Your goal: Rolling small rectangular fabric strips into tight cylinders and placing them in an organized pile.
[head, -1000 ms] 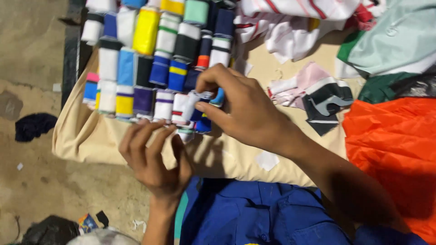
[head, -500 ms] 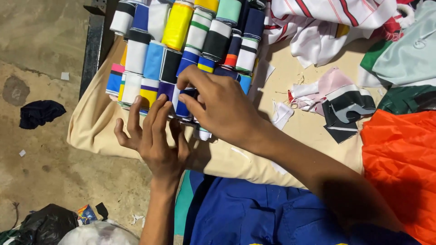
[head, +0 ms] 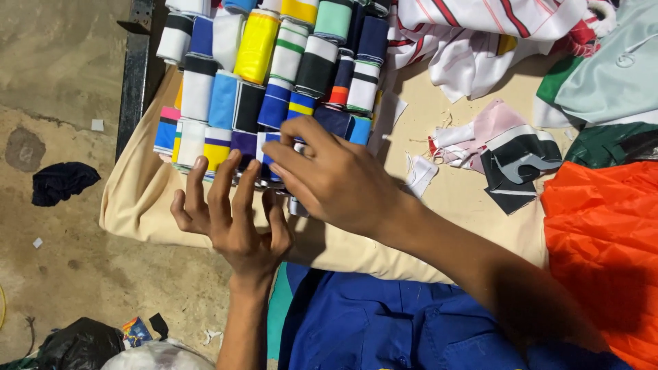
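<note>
Rolled fabric bands (head: 274, 75), many colours, mostly packed in rows on the cloth-covered surface (head: 137, 205); right hand (head: 336, 178) pinching a roll at the near row's edge, left hand (head: 233, 212) spread open beside it; front row unfinished.

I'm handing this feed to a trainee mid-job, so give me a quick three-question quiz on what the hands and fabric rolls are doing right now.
1. True or false: the left hand lies fingers spread at the near edge of the rolled striped fabric bands.
2. What does the right hand reach onto? A) orange cloth B) the rolls C) the floor
3. What colour is the cloth under the rolls?

Key: 1 true; 2 B; 3 beige.
</note>
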